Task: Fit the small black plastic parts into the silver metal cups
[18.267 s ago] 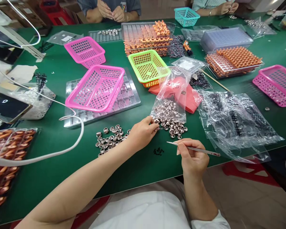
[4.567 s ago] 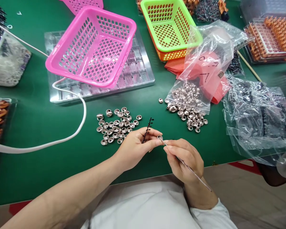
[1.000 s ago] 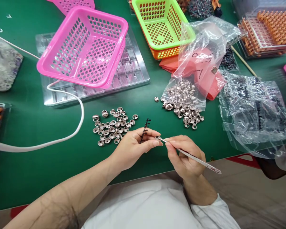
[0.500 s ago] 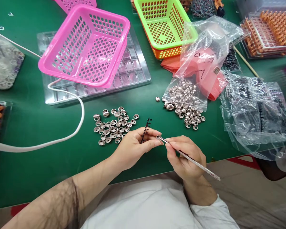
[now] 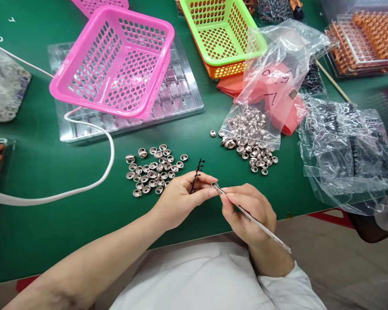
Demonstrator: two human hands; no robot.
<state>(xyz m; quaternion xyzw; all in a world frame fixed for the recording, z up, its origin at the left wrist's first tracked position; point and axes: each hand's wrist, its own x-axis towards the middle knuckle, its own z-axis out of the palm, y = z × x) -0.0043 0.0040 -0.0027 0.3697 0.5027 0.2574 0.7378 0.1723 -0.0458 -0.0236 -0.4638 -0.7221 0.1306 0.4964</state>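
My left hand (image 5: 181, 198) pinches a small silvery metal ring-like cap (image 5: 214, 185) between thumb and forefinger. A black comb-like plastic strip with short side stubs (image 5: 197, 175) sticks up from the same hand. My right hand (image 5: 250, 213) is closed round a thin pen-like tool (image 5: 261, 225), partly clear or shiny. The tool's tip meets the cap at my left fingertips; whether it is inside the opening I cannot tell. Just left of my left hand lies a group of similar metal caps (image 5: 152, 174), spread loosely on the green table (image 5: 84, 232).
More caps (image 5: 258, 153) spill from a clear plastic bag (image 5: 278, 82) at the right. Behind stand a pink basket (image 5: 113, 105) on a clear tray (image 5: 194, 105) and a green basket (image 5: 226, 60). A white cable (image 5: 111, 148) curves across the left. Crinkled bags (image 5: 349, 150) with black strips lie right.
The rear end of the tool has swung slightly left and down, and my right hand has shifted a little to the left. My left hand keeps its pinch on the cap.
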